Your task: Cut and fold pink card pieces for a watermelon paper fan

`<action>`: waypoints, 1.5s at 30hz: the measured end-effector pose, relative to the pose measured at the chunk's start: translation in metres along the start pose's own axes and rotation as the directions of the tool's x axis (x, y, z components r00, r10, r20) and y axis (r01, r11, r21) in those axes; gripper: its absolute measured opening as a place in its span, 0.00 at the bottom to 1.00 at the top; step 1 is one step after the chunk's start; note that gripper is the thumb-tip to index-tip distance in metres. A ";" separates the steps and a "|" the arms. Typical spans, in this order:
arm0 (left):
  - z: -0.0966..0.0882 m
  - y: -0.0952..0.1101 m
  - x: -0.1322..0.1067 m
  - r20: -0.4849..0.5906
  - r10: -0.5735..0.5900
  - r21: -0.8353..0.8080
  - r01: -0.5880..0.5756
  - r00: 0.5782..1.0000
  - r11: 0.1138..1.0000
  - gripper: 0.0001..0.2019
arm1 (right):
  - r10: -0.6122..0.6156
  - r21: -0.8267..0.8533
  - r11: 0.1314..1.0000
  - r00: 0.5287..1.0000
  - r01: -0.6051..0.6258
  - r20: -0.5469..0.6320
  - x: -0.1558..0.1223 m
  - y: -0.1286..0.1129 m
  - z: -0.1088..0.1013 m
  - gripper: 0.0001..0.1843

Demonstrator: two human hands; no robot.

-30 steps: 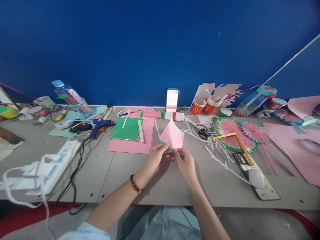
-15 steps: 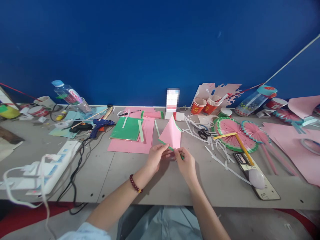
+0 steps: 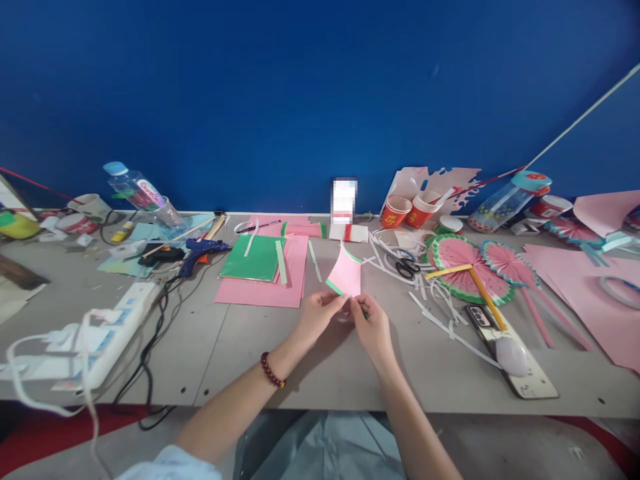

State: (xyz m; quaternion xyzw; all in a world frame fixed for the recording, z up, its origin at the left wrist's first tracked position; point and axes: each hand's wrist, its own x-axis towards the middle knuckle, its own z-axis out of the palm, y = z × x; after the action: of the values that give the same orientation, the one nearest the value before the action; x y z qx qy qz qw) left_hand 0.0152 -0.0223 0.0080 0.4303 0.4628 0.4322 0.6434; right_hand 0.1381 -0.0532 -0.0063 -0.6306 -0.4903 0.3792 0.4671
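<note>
Between my hands is a sheet of pink paper [image 3: 346, 272] with green edging, curved and raised off the table. My left hand [image 3: 320, 315] pinches its near edge, thumb on top, a red bead bracelet on the wrist. Close beside it, my right hand [image 3: 369, 321] also pinches the near edge, and a bit of green shows by its fingers. The two thumbs nearly meet. Beyond the sheet lie a pleated pink and green paper strip [image 3: 305, 230] and a narrow pale strip [image 3: 315, 261].
Leftward are green sheets [image 3: 253, 259] on pink paper, a blue glue gun [image 3: 200, 253] and a power strip [image 3: 117, 333]. On the right sit black scissors [image 3: 407, 268], white paper strips, watermelon paper fans [image 3: 463, 257], a phone [image 3: 537, 383] and red paper cups [image 3: 397, 212].
My left hand has shifted right along the near edge, closer to my right hand. The pink sheet now looks narrower and more bent; my right hand has barely moved.
</note>
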 end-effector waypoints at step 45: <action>-0.002 0.001 0.006 -0.105 -0.193 -0.187 0.171 0.976 0.967 0.15 | 0.013 -0.030 0.999 1.000 -0.013 -0.004 0.000 -0.001 -0.001 0.21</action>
State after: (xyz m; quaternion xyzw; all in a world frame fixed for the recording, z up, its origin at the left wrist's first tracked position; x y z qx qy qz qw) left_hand 0.0140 -0.0164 0.0070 0.2999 0.4989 0.4361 0.6863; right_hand 0.1387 -0.0533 -0.0050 -0.6415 -0.4909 0.3737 0.4559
